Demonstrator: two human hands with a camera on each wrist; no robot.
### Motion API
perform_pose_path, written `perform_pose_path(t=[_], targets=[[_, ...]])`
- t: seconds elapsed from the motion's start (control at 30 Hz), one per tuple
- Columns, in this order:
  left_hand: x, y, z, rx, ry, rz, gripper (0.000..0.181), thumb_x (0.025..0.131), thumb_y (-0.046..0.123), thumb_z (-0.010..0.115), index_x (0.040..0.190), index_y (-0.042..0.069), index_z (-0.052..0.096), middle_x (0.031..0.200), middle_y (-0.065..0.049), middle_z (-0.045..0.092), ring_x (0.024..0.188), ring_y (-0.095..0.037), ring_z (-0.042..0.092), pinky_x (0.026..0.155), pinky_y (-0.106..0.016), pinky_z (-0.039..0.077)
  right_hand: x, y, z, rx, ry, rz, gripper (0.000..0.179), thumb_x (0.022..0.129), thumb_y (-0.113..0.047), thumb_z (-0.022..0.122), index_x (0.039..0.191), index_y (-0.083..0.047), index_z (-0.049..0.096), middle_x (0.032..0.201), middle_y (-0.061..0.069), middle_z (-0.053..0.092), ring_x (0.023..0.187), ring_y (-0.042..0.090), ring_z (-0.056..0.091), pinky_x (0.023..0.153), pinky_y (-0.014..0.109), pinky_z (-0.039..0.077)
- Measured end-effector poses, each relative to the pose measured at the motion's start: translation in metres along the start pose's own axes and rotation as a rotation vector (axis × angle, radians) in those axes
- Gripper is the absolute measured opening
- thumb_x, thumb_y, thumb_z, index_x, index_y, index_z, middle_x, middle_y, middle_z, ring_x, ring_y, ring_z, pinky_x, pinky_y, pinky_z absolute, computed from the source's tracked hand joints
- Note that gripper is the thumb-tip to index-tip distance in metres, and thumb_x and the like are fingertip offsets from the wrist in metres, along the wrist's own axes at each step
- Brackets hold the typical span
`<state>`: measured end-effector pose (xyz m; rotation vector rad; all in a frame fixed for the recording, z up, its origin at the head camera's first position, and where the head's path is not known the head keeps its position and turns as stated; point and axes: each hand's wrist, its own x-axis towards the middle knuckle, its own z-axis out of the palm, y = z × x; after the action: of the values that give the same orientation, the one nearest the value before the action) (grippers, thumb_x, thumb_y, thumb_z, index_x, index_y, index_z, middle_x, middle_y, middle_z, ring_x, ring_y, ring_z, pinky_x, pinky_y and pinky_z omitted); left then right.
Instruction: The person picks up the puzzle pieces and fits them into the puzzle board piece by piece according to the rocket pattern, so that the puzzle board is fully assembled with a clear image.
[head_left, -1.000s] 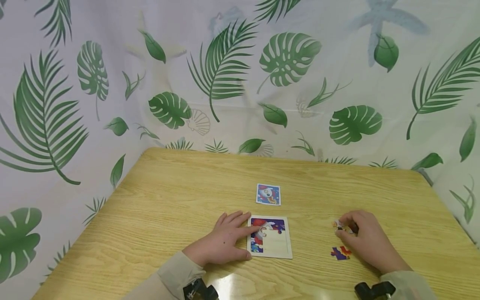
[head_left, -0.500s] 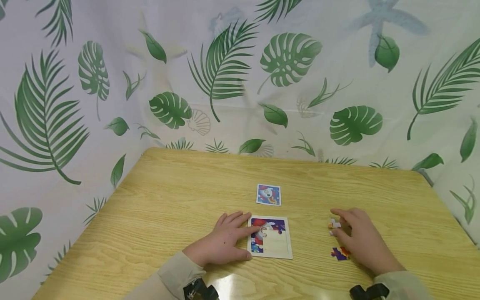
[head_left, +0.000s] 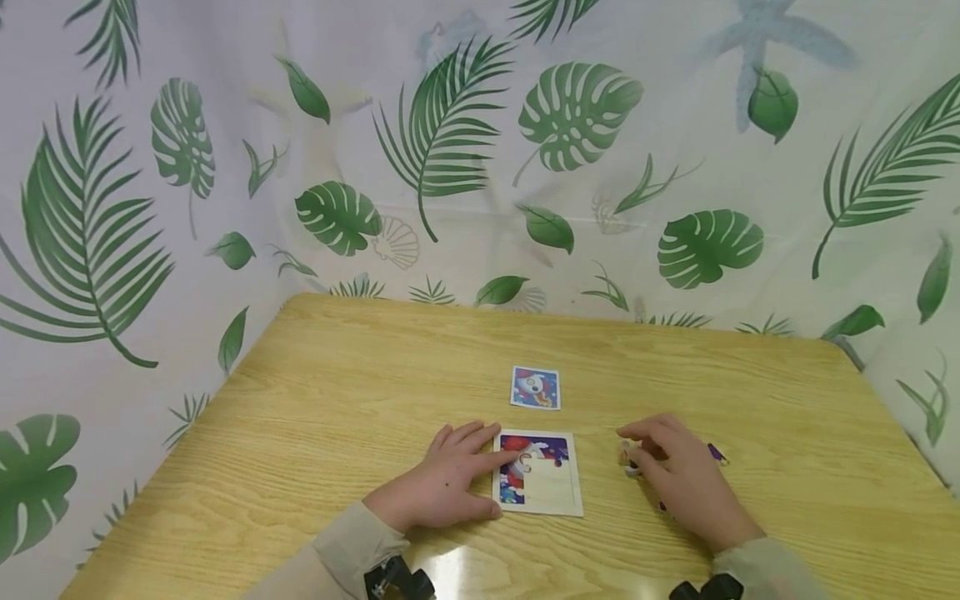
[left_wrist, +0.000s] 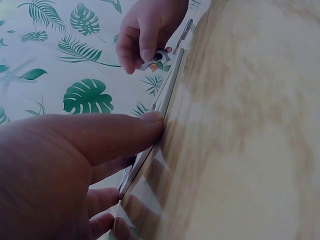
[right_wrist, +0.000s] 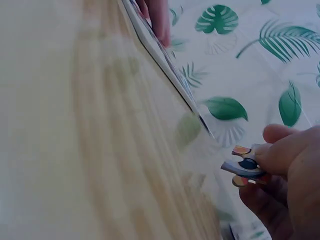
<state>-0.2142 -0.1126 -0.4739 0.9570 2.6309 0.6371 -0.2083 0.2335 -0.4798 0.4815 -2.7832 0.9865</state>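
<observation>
My left hand [head_left: 448, 482] lies spread at the left side of a square jigsaw puzzle board [head_left: 551, 493], index finger across the picture and thumb at the lower left corner. Pieces fill the board's left and top; its lower right shows bare backing. Right of the board, my right hand [head_left: 686, 483] pinches a jigsaw puzzle piece [right_wrist: 244, 164] between thumb and fingers. That piece is white and grey with a dark spot and orange bits, and in the left wrist view it appears above the table beyond the board.
A small picture card [head_left: 536, 388] lies behind the board. A purple puzzle piece [head_left: 717, 454] rests beyond my right hand, which mostly covers another dark one [head_left: 662, 506]. Leaf-printed cloth [head_left: 450, 208] hangs along the table's back and left.
My right hand has picked up the white and grey puzzle piece and moved left toward the board with it. The left hand has stayed on the board.
</observation>
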Motion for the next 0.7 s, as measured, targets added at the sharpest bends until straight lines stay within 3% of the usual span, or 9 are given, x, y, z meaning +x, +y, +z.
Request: perform_pose_path(t=[0.17,0.33,0.57,0.7], targets=[[-0.001,-0.002,-0.001,0.008,0.006,0.003,0.072,0.091,0.043,0.071,0.156,0.03,0.043,0.167,-0.006,0.021,0.153,-0.03,0.01,0.118,-0.062,0.004,0.011,-0.024,0.022,0.153,-0.023,0.125,0.023,0.1,-0.015,0.065,0.123,-0.015,0.067,0.102,-0.003,0.064,0.088,0.014,0.06,0.075,0.032,0.052],[-0.001,-0.002,-0.001,0.011,0.012,-0.003,0.072,0.091,0.045,0.071,0.156,0.031,0.043,0.167,-0.006,0.021,0.153,-0.03,0.011,0.118,-0.062,0.004,0.024,-0.054,0.044,0.257,-0.044,0.171,0.024,0.098,-0.012,0.067,0.122,-0.01,0.066,0.094,0.0,0.062,0.081,0.017,0.058,0.072,0.029,0.05],[0.001,0.0,-0.001,-0.008,0.008,-0.006,0.071,0.091,0.044,0.072,0.155,0.03,0.044,0.168,-0.005,0.016,0.154,-0.03,0.01,0.118,-0.063,0.002,0.034,-0.072,0.064,0.222,-0.074,0.225,0.014,0.095,-0.017,0.07,0.11,-0.017,0.071,0.087,-0.003,0.063,0.077,0.016,0.057,0.07,0.032,0.049],[0.001,0.002,-0.002,-0.007,-0.004,-0.013,0.07,0.091,0.042,0.072,0.155,0.03,0.045,0.168,-0.001,0.019,0.154,-0.03,0.01,0.118,-0.062,0.001,0.036,-0.072,0.07,0.139,-0.082,0.195,0.011,0.094,-0.014,0.072,0.104,-0.018,0.072,0.082,-0.006,0.06,0.071,0.014,0.054,0.065,0.031,0.046]])
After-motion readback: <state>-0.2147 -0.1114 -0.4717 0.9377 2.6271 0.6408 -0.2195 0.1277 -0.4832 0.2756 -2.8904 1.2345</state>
